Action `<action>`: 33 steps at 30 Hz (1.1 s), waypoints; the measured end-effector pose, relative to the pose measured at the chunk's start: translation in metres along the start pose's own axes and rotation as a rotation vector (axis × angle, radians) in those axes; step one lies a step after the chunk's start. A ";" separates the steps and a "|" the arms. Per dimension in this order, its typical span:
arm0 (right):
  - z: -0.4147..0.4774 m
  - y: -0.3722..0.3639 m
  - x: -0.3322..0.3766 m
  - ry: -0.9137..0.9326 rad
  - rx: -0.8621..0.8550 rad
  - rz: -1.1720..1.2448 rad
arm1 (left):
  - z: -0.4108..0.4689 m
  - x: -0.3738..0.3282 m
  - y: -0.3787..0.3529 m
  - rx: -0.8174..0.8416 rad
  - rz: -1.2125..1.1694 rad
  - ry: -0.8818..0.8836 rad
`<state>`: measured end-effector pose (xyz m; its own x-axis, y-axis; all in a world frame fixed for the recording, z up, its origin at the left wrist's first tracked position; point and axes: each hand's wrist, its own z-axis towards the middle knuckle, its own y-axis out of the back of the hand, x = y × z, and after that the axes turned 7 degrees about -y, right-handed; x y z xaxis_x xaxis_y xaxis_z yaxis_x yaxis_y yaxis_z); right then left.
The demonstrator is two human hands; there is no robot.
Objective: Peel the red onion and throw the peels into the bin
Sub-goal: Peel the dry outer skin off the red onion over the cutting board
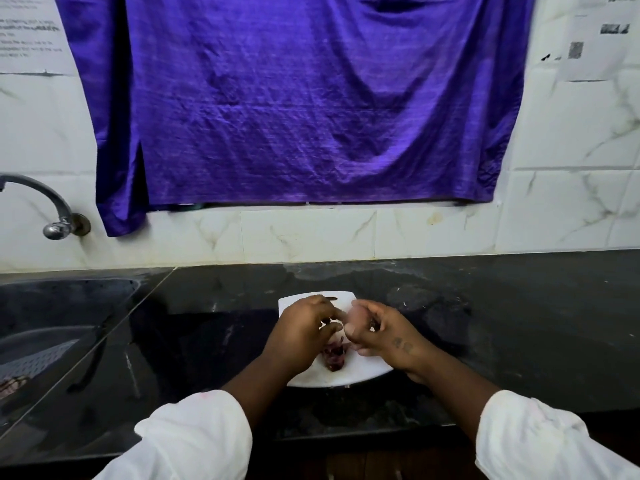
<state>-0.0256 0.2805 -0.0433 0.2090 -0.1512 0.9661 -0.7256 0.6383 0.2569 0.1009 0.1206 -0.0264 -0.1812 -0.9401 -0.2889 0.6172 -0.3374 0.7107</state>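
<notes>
The right hand (381,332) grips the red onion (355,315) over the white cutting board (367,370). The onion looks light, firm and probably slick. The left hand (304,327) curls beside it; I cannot tell if it pinches skin. The papery peels (334,356) on the board would tear easily, so gather them loosely.

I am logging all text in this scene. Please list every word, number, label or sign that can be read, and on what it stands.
Left wall sheet: printed lines, too blurred to read.
Right wall sheet: dark printed blocks, too blurred to read.
Small dark mark on the right hand: too small to read.
Nothing here can be quoted.
</notes>
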 end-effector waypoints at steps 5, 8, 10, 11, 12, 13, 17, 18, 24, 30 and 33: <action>0.004 -0.002 -0.004 -0.025 -0.014 -0.089 | 0.001 0.001 0.001 0.079 0.266 -0.191; 0.003 -0.002 -0.003 -0.007 -0.023 -0.157 | 0.008 -0.001 0.004 0.189 0.328 -0.202; 0.002 -0.002 -0.001 0.023 -0.039 -0.219 | 0.011 -0.003 0.004 0.235 0.347 -0.203; 0.001 -0.001 0.000 0.040 -0.046 -0.256 | 0.011 -0.004 0.004 0.241 0.350 -0.206; 0.000 -0.001 0.001 0.049 -0.051 -0.287 | 0.011 -0.004 0.003 0.242 0.352 -0.210; -0.001 0.000 0.002 0.059 -0.048 -0.298 | 0.011 -0.005 0.003 0.237 0.350 -0.208; -0.002 0.001 0.006 0.094 -0.034 -0.293 | 0.007 -0.005 0.000 0.169 0.293 -0.162; -0.003 0.001 0.007 0.100 -0.032 -0.283 | 0.007 -0.006 -0.001 0.143 0.278 -0.151; -0.009 0.001 0.016 0.130 0.050 -0.255 | 0.009 -0.007 0.002 0.053 0.164 -0.049; -0.009 0.003 0.008 0.095 0.038 -0.094 | 0.007 -0.001 0.006 0.074 -0.003 0.150; -0.007 0.002 0.005 0.046 0.026 0.017 | 0.002 -0.001 0.004 0.094 0.007 0.174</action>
<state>-0.0219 0.2863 -0.0382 0.2261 -0.1050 0.9684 -0.7459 0.6207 0.2414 0.1019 0.1206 -0.0220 -0.0373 -0.9222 -0.3848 0.5425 -0.3421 0.7673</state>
